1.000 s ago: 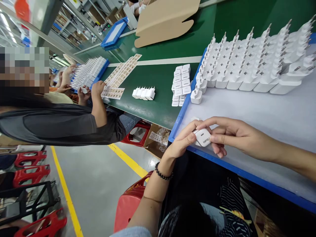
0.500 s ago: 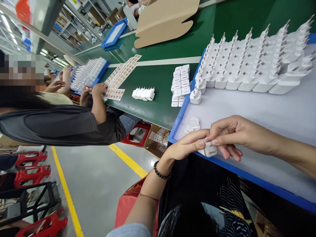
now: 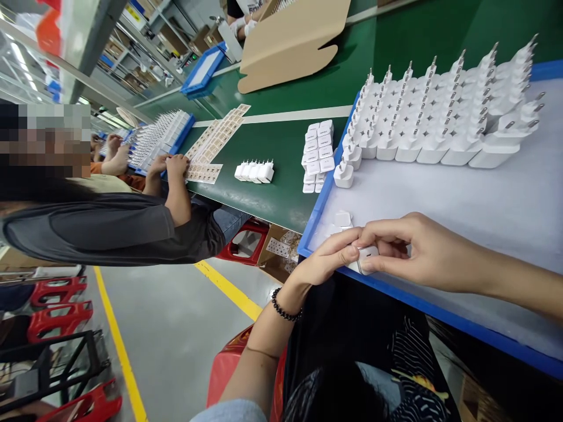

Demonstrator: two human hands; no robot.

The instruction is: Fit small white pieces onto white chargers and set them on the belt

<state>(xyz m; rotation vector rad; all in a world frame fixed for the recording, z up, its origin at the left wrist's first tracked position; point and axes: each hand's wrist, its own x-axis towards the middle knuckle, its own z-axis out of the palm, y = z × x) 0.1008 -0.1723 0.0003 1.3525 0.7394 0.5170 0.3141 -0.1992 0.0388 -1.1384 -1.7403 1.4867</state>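
A white charger plug (image 3: 366, 258) is held between both hands over the near edge of the blue-rimmed tray (image 3: 314, 225). My left hand (image 3: 329, 255) grips it from the left, thumb on top. From the right, my right hand (image 3: 396, 252) closes thumb and fingers on the same plug; its other fingers are curled and partly hidden. Just behind my left hand, a few loose white pieces (image 3: 343, 220) lie in the tray. Farther back, rows of white chargers (image 3: 422, 126) stand with their metal pins up.
Left of the tray, stacked white chargers (image 3: 318, 152) and a short row of plugs (image 3: 254, 172) rest on the green table (image 3: 281, 202). Sticker sheets (image 3: 215, 138) lie near a co-worker (image 3: 101, 225). A cardboard sheet (image 3: 285, 47) is at the back.
My right hand has shifted left and closed on the plug, its fingers now curled where they were spread. The printed face of the plug no longer shows. The co-worker's hands have moved slightly.
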